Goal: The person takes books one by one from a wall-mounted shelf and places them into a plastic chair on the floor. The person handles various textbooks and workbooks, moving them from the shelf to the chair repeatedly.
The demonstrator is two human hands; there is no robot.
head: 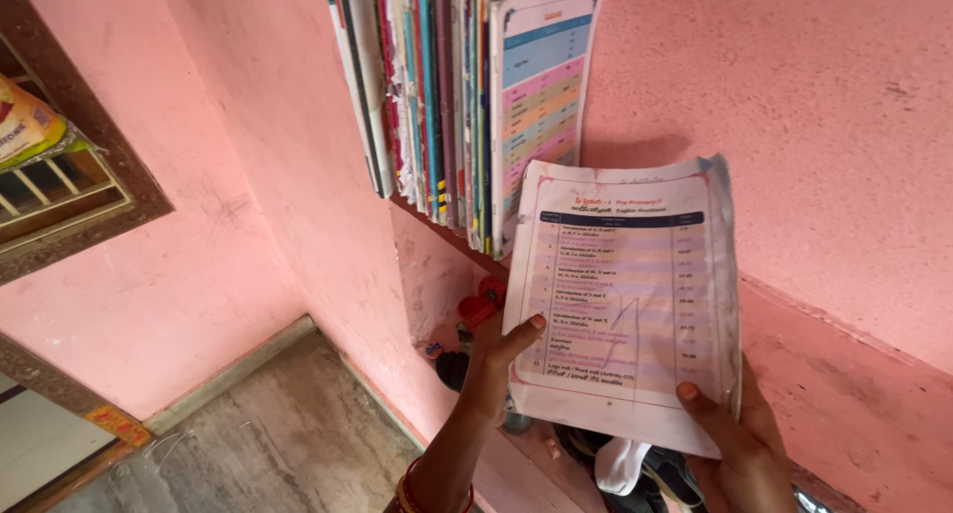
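Booklet held up in both hands before a shelf of books.
One worn booklet (625,294) is gripped at its lower edge, long axis upright: the left hand (493,359) is closed on the left corner, the right hand (740,443) on the right. One row of upright books (467,96), too many to count, stands on the shelf (437,225) just up-left and farther off, nearer the left hand.

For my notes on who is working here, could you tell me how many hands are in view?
2: the left hand grips the booklet at its lower left edge, the right hand at its lower right corner. No other hands show.
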